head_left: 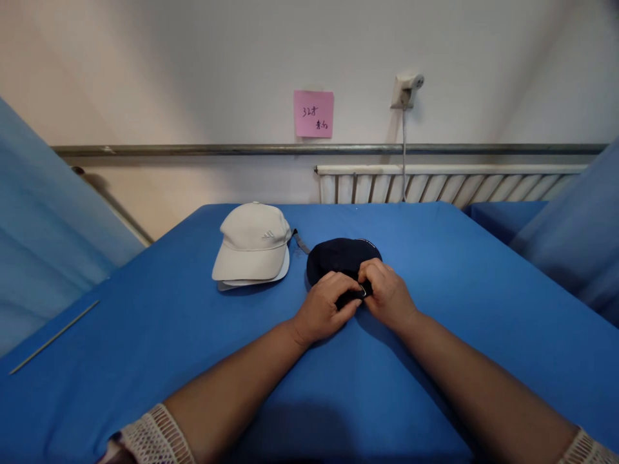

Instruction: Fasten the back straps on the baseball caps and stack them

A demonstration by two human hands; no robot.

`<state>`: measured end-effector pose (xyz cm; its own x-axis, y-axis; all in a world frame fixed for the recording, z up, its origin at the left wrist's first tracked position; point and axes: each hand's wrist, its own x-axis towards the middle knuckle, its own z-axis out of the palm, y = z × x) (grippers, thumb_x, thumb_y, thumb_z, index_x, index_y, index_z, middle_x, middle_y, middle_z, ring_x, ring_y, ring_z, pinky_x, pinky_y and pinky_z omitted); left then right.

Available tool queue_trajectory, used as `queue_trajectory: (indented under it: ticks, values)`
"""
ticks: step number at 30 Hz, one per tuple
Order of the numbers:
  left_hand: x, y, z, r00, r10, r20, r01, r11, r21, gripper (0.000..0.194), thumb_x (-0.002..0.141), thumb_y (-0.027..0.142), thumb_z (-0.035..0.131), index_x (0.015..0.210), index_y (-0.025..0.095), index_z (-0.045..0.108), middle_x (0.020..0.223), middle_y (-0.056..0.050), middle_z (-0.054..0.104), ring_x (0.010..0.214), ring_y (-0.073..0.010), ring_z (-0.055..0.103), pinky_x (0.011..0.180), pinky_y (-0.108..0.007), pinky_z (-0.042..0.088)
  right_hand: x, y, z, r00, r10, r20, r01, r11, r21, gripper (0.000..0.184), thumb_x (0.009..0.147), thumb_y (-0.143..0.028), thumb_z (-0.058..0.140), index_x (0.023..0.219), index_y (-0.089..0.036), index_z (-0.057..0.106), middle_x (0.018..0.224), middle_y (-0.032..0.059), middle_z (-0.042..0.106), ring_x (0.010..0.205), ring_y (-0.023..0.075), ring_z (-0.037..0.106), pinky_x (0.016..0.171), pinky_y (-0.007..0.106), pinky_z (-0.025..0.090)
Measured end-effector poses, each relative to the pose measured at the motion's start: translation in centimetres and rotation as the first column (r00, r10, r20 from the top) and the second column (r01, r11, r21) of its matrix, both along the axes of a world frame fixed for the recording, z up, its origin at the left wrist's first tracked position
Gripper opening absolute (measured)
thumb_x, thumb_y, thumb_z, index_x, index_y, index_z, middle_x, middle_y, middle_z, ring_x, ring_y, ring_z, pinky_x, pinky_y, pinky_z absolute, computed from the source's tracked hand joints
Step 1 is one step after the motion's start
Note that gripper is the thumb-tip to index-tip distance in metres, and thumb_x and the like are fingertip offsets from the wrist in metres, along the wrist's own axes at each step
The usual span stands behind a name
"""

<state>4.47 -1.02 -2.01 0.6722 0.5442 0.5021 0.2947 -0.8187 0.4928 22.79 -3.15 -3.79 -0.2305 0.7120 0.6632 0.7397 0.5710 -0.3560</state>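
Observation:
A dark navy cap (336,254) lies on the blue-covered table (271,386), its back strap side turned toward me. My left hand (326,306) pinches the strap from the left, thumb below and fingers above. From the right, my right hand (387,293) grips the same strap edge with curled fingers. A small shiny buckle shows between the two hands. Part of the strap is hidden behind my fingers. Left of the navy cap sits a stack of light caps (254,241), a cream one on top with a small logo and a white brim beneath.
A grey strap (300,241) sticks out from the light caps toward the navy one. At the left edge lies a thin stick (55,336). Blue curtains (43,225) hang on both sides. Behind the table are a radiator (449,183), a rail and a wall socket.

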Motion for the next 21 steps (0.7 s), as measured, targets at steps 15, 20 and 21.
queue_trajectory:
  ticks: [15,20,21]
  values:
    - [-0.05,-0.65,-0.18,0.997,0.043,0.071,-0.051,0.992,0.118,0.017,0.087,0.017,0.056,0.104,0.018,0.056,0.108,-0.009,0.059,0.1,-0.0196,0.057,0.09,-0.036,0.049,-0.15,-0.39,0.33,0.996,0.0,-0.093,0.001,1.0,0.008,0.022,0.072,-0.005,0.049,0.085,-0.022,0.045,0.089,0.0067,0.056,0.081,0.0209,0.055,0.072,0.034,0.045]
    - [-0.19,-0.7,-0.5,0.996,0.088,0.029,-0.092,0.978,0.187,0.02,0.089,0.017,0.052,0.107,0.019,0.061,0.102,-0.007,0.06,0.093,-0.018,0.058,0.083,-0.034,0.052,0.02,-0.36,0.24,0.996,-0.005,-0.084,0.006,1.0,0.007,0.022,0.073,-0.005,0.05,0.085,-0.022,0.045,0.09,0.0064,0.056,0.081,0.0207,0.055,0.071,0.033,0.045]
    - [-0.21,-0.69,-0.54,0.996,0.091,0.023,-0.094,0.976,0.197,0.021,0.09,0.017,0.052,0.109,0.02,0.061,0.101,-0.007,0.06,0.092,-0.0176,0.058,0.082,-0.033,0.052,0.07,-0.33,0.23,0.997,-0.006,-0.081,0.007,1.0,0.007,0.022,0.073,-0.006,0.05,0.086,-0.022,0.045,0.09,0.0066,0.056,0.081,0.0208,0.055,0.071,0.034,0.045]
